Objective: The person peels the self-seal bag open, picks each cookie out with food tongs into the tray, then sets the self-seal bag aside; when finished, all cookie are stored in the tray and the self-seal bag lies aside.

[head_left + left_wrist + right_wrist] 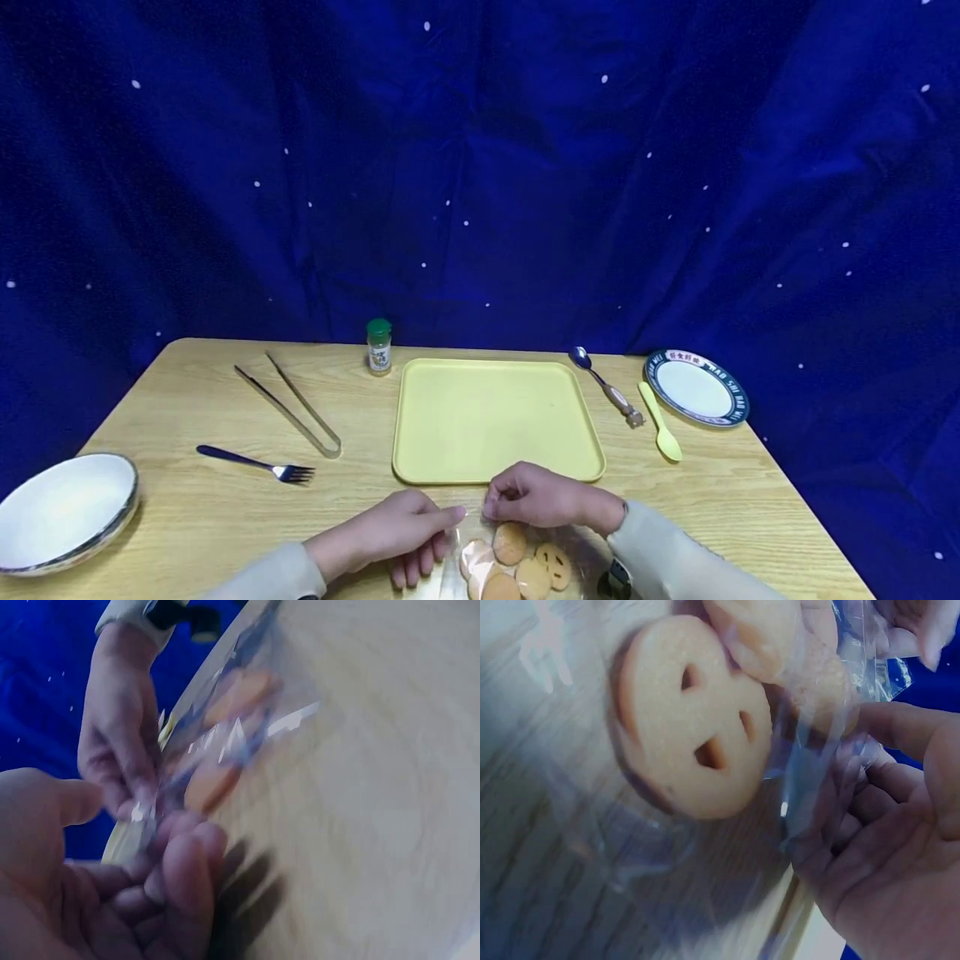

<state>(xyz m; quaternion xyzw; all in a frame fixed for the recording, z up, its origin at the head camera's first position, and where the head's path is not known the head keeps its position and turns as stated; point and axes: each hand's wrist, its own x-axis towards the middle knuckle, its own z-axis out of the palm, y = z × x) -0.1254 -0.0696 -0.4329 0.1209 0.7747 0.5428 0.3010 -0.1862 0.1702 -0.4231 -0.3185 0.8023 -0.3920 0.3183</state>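
Observation:
A clear plastic bag (pixel 468 527) of round cookies (pixel 509 543) lies at the table's near edge, between both hands. My right hand (pixel 538 497) pinches the bag's upper edge with thumb and fingers. In the right wrist view, a cookie (pixel 697 720) with cut-out holes shows through the film. My left hand (pixel 401 533) is just left of the bag's upper edge, its thumb apart from its loosely bent fingers. In the left wrist view, the left fingers (pixel 187 877) are close to the bag; whether they touch it is unclear.
Beyond the bag lies a yellow tray (pixel 495 477). Left are tongs (pixel 288 408), a fork (pixel 255 463) and a white bowl (pixel 63 508). A green-capped shaker (pixel 379 348) stands behind. Right are a metal spoon (pixel 606 387), a yellow spoon (pixel 660 423) and a plate (pixel 693 388).

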